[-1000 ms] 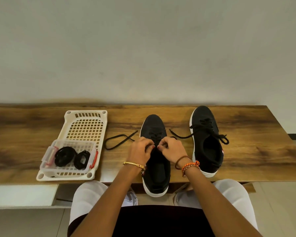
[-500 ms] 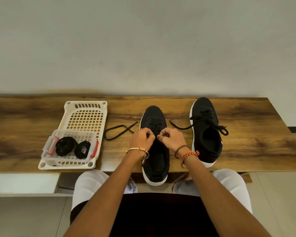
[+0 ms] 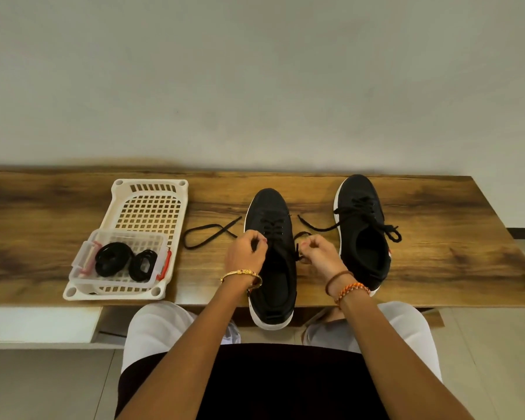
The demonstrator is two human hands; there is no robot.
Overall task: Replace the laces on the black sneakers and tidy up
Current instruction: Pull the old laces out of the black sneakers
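The wooden table (image 3: 73, 213) carries everything. A white tray (image 3: 150, 189) sits at 9 o'clock, with a clear box (image 3: 85, 278) of coiled black laces (image 3: 114, 260) in it. The right sneaker (image 3: 361, 225) at 2 o'clock looks laced, ends loose. The middle sneaker (image 3: 270, 268) is laced up to the top. The left hand (image 3: 244, 254) and right hand (image 3: 319, 253) are both curled, each pinching a lace end (image 3: 299, 253). Knots and tidying look left, probably.

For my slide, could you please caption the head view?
Both hands, left hand and right hand, pinch lace ends over the near sneaker.
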